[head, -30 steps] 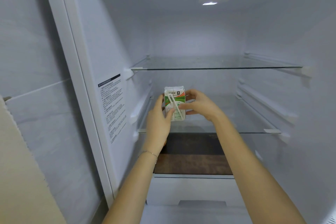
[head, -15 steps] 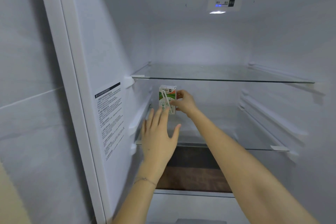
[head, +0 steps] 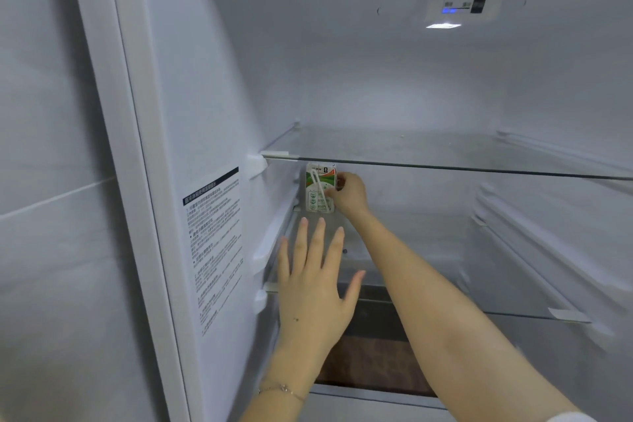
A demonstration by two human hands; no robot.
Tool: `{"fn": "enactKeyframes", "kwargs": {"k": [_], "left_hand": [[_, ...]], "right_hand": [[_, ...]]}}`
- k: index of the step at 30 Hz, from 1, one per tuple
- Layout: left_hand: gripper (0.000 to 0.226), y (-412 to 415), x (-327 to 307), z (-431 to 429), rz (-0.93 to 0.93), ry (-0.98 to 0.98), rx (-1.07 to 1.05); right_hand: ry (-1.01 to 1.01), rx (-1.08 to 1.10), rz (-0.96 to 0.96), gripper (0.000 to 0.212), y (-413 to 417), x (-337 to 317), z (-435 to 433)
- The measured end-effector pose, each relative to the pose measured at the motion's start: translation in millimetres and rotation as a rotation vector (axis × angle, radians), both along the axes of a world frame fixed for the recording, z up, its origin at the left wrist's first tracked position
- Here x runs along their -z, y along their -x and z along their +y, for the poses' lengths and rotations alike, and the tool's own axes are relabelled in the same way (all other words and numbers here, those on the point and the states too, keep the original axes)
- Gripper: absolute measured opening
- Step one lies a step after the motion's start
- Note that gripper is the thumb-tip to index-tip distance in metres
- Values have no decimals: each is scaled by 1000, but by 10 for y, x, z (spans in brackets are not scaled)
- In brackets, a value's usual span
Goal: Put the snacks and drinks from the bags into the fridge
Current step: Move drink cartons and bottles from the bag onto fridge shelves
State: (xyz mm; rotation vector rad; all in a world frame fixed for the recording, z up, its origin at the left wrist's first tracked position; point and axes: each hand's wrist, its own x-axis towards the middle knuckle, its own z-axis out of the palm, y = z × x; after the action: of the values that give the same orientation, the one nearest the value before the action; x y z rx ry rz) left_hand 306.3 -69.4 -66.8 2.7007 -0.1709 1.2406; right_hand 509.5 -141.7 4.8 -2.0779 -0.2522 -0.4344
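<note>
The left grip (head: 315, 291) hung in the lower centre of the frame, back toward the camera, fingers straight and spread, thumb out to the right. The right arm stretched from the lower right corner up to mid-frame, where the right grip (head: 350, 195) curled its fingers round a drink carton (head: 317, 193).

Hidden and unreadable parts
The right hand (head: 349, 195) covers the right edge of the drink carton (head: 317, 192); print on the wall sticker (head: 214, 243) is too small to read.
</note>
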Motion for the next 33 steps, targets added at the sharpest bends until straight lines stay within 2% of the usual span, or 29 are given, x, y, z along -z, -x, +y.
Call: {"fn": "enactKeyframes", "kwargs": {"k": [6, 9, 13, 18, 23, 27, 33], "left_hand": [[61, 11, -1, 9, 11, -31, -23], [60, 26, -7, 8, 13, -33, -21], [60, 17, -7, 5, 22, -22, -26], [61, -24, -27, -7, 40, -27, -23], [64, -52, -30, 19, 59, -29, -15], [66, -44, -72, 19, 82, -20, 10], [60, 4, -55, 8, 142, 14, 97]], "right_hand": [[31, 55, -5, 22, 6, -5, 59], [190, 161, -13, 26, 15, 27, 84], [201, 93, 39, 25, 20, 18, 59], [202, -27, 107, 53, 166, 0, -90], [448, 8, 141, 70, 417, -30, -271], [567, 71, 153, 71, 746, -18, -425], [566, 163, 67, 67, 1344, 62, -643]]}}
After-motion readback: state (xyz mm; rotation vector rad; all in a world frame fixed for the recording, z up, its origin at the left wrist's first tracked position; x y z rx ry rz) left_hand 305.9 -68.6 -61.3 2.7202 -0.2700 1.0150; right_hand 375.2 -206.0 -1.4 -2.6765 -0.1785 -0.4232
